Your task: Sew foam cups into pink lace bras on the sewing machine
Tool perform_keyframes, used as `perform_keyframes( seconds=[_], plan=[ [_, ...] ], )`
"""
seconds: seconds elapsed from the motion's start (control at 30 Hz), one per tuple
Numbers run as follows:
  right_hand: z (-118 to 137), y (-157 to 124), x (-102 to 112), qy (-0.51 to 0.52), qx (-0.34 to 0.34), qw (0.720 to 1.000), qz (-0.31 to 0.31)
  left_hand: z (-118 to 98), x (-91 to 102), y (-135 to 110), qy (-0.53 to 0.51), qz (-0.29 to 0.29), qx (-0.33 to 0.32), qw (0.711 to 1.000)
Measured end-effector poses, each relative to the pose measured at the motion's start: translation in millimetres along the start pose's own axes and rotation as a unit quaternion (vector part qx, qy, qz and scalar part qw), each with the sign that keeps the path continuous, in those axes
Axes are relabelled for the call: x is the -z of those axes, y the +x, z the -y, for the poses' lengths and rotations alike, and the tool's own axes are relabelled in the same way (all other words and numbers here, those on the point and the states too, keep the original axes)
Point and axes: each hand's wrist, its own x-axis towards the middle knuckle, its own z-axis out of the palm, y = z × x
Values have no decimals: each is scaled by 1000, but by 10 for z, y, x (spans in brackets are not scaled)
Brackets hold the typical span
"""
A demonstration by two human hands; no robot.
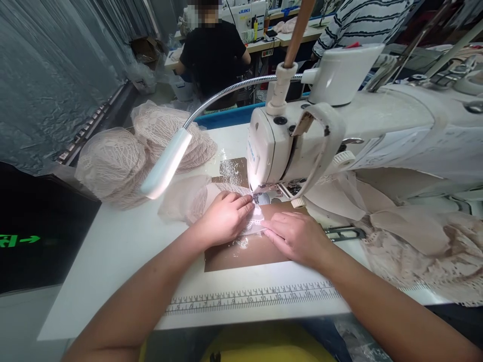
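A piece of pale pink lace fabric (202, 200) lies under the needle area of a white sewing machine (264, 146). My left hand (227, 215) rests on top of this lace, fingers pressed together and bent over it just left of the presser foot. At the fabric's near right edge, my right hand (292, 234) pinches the border between thumb and fingers, its side against the brown plate (234, 256) on the table. The presser foot is partly hidden behind the left fingertips.
Stacked lace pieces (113, 161) sit at the table's left. A lamp (168, 163) on a bendy neck hangs over them. More beige fabric (418, 241) is heaped on the right. A printed ruler (249, 300) runs along the front edge. Two people are beyond the machine.
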Motion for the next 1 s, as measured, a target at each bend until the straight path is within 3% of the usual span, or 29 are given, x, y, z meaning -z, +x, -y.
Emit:
perform_keyframes(
  seconds=[0.13, 0.4, 1.0],
  plan=[
    [-5, -6, -6, -18, 7, 1000, -4, -69, 23, -21, 9, -5, -27, 1000],
    [-13, -11, -16, -28, 20, 999, -13, -66, -14, -48, 7, 5, -8, 1000],
    [26, 104, -70, -38, -63, 997, 37, 142, -179, -24, -40, -75, 74, 994]
  ],
)
